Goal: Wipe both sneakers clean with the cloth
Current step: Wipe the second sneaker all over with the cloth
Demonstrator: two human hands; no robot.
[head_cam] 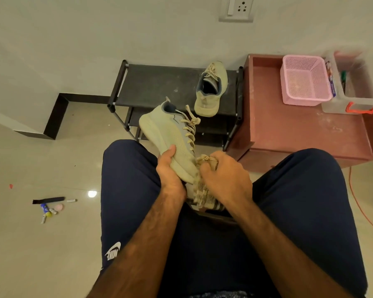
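Right hand [226,175] on cloth [205,197] against sneaker [170,130]

Indoor light, moderate, warm yellow-green cast. Source overhead: small blown-out glare spot on glossy floor [52,164], left of centre. Shadows soft, and deepest beneath shoe rack [159,82]. Navy shorts [213,254] near black, little fold detail. Wide-angle bend at edges: wall socket [236,8] tilted, skirting lines skewed. Smear top right: clear box [353,82] blurred. Centre sharpest: knit of held sneaker [170,130] readable, cloth [202,190] slightly soft.
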